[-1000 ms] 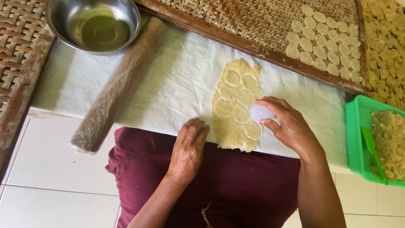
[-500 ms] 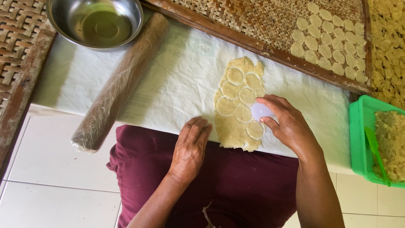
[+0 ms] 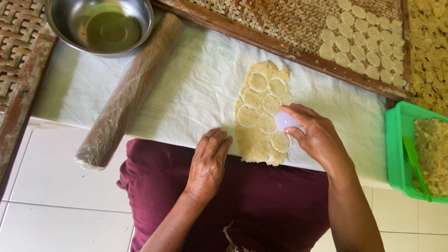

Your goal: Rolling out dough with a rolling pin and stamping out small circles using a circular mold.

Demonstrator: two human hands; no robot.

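Note:
A flat sheet of pale yellow dough (image 3: pixel 261 112) lies on a white cloth (image 3: pixel 186 88), marked with several pressed circles. My right hand (image 3: pixel 312 135) grips a small round white cutter (image 3: pixel 285 121) and presses it onto the dough's right edge. My left hand (image 3: pixel 210 158) rests flat, fingers together, on the cloth's near edge just left of the dough, holding nothing. A maroon garment (image 3: pixel 261 200) covers my lap below.
A plastic-wrapped rolling pin (image 3: pixel 126 98) lies diagonally at the left, below a steel bowl (image 3: pixel 100 25). A woven tray (image 3: pixel 298 28) at the back holds several cut dough rounds (image 3: pixel 364 46). A green plastic basket (image 3: pixel 401 149) with dough scraps stands at the right. White floor tiles (image 3: pixel 51 186) lie below.
The cutter in my right hand has stayed at nearly the same spot on the dough. My left hand has barely moved.

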